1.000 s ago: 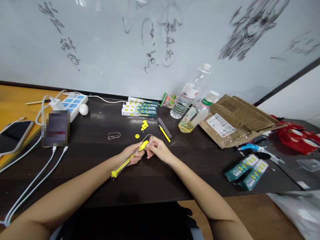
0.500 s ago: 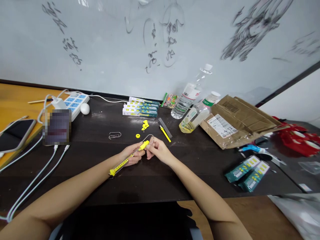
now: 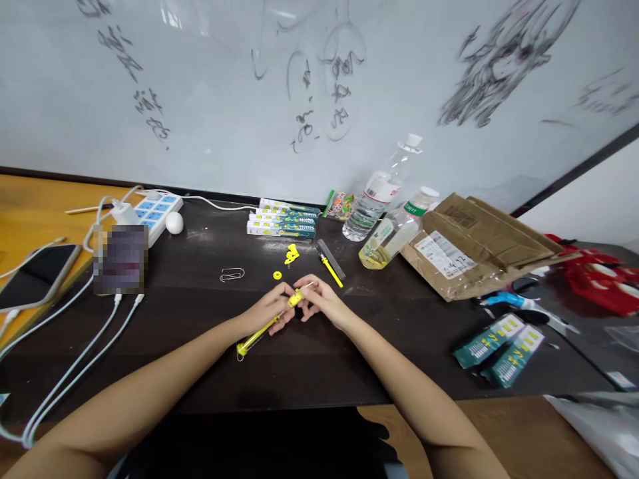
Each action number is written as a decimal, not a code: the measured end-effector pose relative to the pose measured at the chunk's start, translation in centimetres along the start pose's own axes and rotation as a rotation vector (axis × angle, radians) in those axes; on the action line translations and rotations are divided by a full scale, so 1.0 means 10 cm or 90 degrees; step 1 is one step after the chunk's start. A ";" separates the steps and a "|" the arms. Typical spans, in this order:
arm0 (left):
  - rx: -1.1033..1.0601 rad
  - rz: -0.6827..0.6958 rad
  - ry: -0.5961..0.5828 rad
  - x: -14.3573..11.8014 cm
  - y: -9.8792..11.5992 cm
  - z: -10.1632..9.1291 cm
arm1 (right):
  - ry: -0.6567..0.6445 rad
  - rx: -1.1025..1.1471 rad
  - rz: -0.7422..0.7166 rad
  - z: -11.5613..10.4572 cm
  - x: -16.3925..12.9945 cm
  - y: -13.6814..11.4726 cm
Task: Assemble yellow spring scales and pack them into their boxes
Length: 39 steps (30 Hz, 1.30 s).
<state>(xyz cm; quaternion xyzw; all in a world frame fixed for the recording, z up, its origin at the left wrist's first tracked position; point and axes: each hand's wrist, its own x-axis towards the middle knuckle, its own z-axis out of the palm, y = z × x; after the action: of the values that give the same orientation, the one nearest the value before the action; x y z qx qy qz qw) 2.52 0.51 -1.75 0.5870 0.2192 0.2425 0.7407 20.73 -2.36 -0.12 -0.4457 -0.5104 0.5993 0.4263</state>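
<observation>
My left hand (image 3: 269, 309) is closed round a slim yellow and clear tube-like tool (image 3: 254, 340), which slants down to the left with a wire loop at its lower end. My right hand (image 3: 323, 301) pinches a thin metal wire (image 3: 310, 285) at the tool's upper yellow end; its fingers hide where wire and tool meet. Just beyond my hands lie a yellow ring (image 3: 277, 275) and small yellow parts (image 3: 291, 253). A bent wire piece (image 3: 232, 274) rests to their left. To the right are a yellow and black stick (image 3: 331, 269) and a dark grey strip (image 3: 333, 257).
Stacked slim boxes (image 3: 281, 227) and a snack packet (image 3: 339, 203) lie by the whiteboard. Two bottles, one of water (image 3: 369, 206), stand beside a cardboard parcel (image 3: 479, 239). Two green boxes (image 3: 514, 356) are at right. A power strip (image 3: 158, 216), cables and a phone (image 3: 37, 276) sit left.
The tool has turned in my left hand, its lower end shifting right. My right hand has closed in on the upper end, and the wire's arch shows less. The view has shifted slightly.
</observation>
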 end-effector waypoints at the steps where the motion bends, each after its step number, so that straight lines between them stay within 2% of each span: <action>1: 0.027 0.001 -0.001 -0.01 0.00 0.01 | -0.005 -0.002 0.000 -0.01 0.01 0.00; 11: 0.100 -0.074 -0.015 -0.02 0.06 -0.04 | -0.018 0.002 -0.046 -0.17 0.08 0.09; 17: 0.004 -0.117 -0.081 -0.05 0.10 -0.04 | -0.066 -0.024 -0.084 -0.18 0.07 0.07; 21: 0.006 -0.094 -0.090 -0.05 0.11 -0.02 | -0.053 -0.028 -0.107 -0.16 0.05 0.07; 29: 0.191 -0.025 -0.004 -0.09 0.17 0.07 | -0.013 -0.041 -0.113 -0.09 0.03 -0.01; 35: 0.244 0.000 0.038 -0.12 0.18 0.11 | 0.007 -0.071 -0.120 -0.08 0.03 -0.02; 39: 0.223 -0.025 0.023 -0.11 0.17 0.07 | 0.014 -0.049 -0.117 -0.09 0.06 0.06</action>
<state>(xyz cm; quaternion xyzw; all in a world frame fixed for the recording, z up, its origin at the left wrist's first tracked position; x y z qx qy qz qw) 1.98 -0.40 0.08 0.6982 0.2829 0.1967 0.6275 21.43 -1.68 -0.82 -0.4200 -0.5670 0.5326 0.4673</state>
